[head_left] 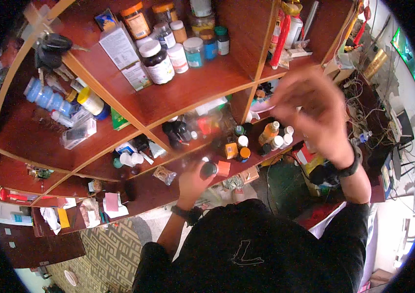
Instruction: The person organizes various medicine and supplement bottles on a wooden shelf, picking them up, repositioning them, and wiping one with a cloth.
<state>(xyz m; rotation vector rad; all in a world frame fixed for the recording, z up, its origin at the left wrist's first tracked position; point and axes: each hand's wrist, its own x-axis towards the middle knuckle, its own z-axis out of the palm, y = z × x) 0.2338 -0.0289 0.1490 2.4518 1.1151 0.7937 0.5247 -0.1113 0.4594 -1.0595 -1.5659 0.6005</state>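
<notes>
My left hand (193,181) is at the edge of the lower shelf, its fingers closed round a small bottle with a dark cap (209,169) and an orange part showing beside it. My right hand (315,110) is raised on the right, blurred by motion. Its fingers and thumb curve apart with nothing visible between them. Below it on the shelf stand an orange bottle with a light cap (269,132) and several white-capped bottles (277,141). Nearer the left hand are a small orange box (231,151) and an orange-capped bottle (243,155).
Above, a red-brown shelf compartment (202,85) holds several jars and white boxes (119,46). Keys (48,58) hang at the upper left. A clear packet (164,175) lies left of my left hand. Tangled cables (364,97) fill the right side.
</notes>
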